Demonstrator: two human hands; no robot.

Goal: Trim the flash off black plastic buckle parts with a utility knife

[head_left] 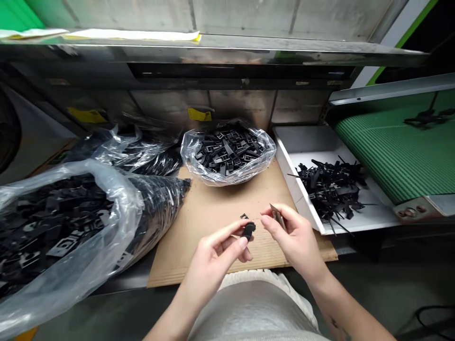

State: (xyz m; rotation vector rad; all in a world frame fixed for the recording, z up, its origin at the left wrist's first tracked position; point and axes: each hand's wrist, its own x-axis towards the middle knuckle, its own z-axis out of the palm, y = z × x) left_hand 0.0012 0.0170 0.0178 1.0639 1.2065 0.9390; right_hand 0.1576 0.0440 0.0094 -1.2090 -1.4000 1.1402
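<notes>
Between the thumb and fingers of my left hand [222, 251] is a small black plastic part [249, 230]. My right hand [293, 237] is closed around a thin metal blade [277, 215], its pointed tip sticking up past the fingers. The two hands are a little apart, above a cardboard sheet [209, 208]. Just beyond my left fingertips, another small black piece [244, 216] shows against the cardboard.
A clear bag of black clips [229, 151] stands at the back. At left lies a large open bag [124, 208] of black parts. To the right are a white tray [298, 189] with tangled black pieces and a green conveyor belt [394, 142]. A metal shelf [227, 49] crosses above.
</notes>
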